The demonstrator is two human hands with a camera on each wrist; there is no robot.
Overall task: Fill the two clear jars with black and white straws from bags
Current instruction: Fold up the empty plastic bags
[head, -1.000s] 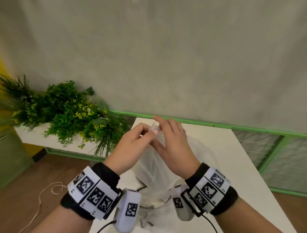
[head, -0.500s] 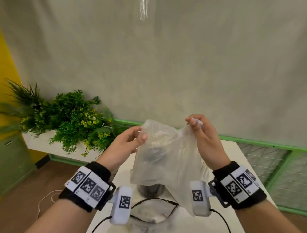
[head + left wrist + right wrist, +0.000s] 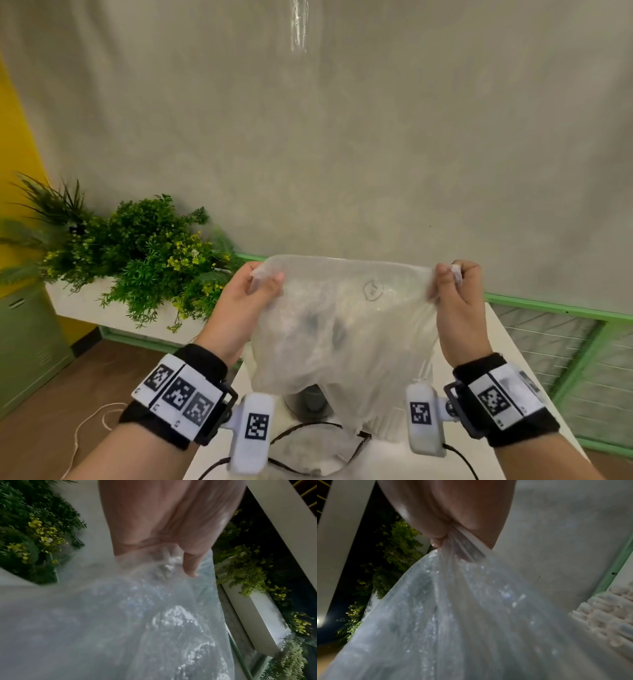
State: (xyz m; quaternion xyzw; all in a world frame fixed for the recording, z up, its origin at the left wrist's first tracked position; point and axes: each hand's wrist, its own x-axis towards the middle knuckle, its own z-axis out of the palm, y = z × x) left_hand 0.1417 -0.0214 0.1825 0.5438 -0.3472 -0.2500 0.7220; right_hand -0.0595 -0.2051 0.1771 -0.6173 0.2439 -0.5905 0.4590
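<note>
Above one white table point(image 3: 507, 346), one clear bag point(image 3: 342, 325) pinched between left hand point(image 3: 239, 305) and right hand point(image 3: 459, 308).

Green plants with yellow flowers point(image 3: 137, 260) in white planter point(image 3: 85, 305) at left. Green cabinet point(image 3: 27, 346) beside yellow wall point(image 3: 17, 164). White cord point(image 3: 89, 425) on wooden floor point(image 3: 68, 394).

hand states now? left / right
Left hand: closed, pinching the left top corner of the clear plastic bag.
Right hand: closed, gripping the bag's right top corner.
</note>
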